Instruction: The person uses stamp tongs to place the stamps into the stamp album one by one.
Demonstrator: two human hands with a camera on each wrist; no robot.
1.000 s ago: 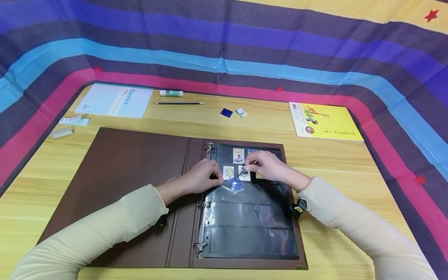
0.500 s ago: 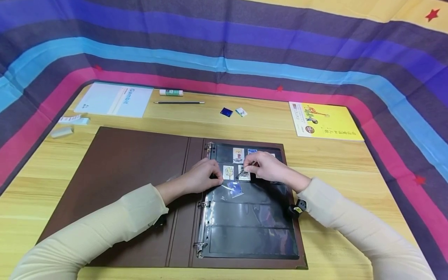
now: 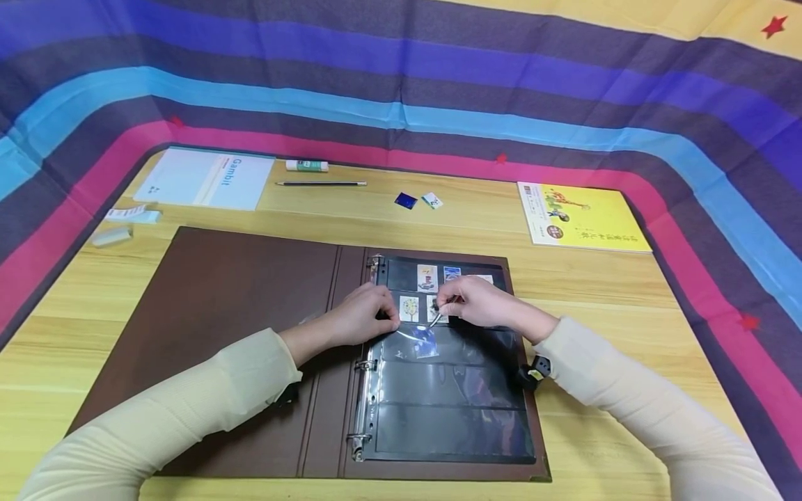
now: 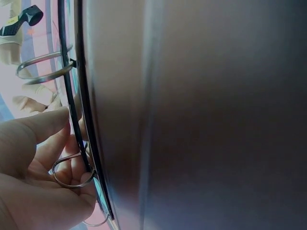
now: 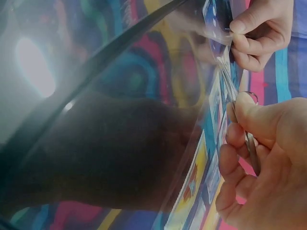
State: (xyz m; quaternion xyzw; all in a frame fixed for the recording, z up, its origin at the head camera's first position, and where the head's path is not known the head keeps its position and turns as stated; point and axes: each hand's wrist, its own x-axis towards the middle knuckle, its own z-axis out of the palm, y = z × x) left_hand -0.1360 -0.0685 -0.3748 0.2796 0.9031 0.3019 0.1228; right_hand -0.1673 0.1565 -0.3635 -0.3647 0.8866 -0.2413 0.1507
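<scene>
A brown ring binder (image 3: 250, 299) lies open, a black stamp page (image 3: 451, 431) with clear pockets on its right side. My left hand (image 3: 363, 316) pinches the upper edge of the third-row clear pocket (image 3: 391, 344) near the rings, lifting it slightly. In my right hand (image 3: 476, 300) I hold metal tweezers (image 5: 252, 151), their tips pointing down at a small blue stamp (image 3: 425, 342). That stamp sits at the third row, looking mostly behind the clear film. A tree stamp (image 3: 409, 308) and other stamps fill the two rows above; my right hand partly covers some.
Behind the binder lie a dark blue stamp (image 3: 405, 201) and a white-green stamp (image 3: 432, 200). Farther back are a pencil (image 3: 321, 184), glue stick (image 3: 307, 166) and white Gambit pad (image 3: 203, 179). A yellow book (image 3: 589, 217) is at right, an eraser (image 3: 111, 237) at left.
The blue stamp has moved down into the third-row pocket and straightened. The tweezers let go of it, drew back, and now reach its top edge again. My left hand stays put.
</scene>
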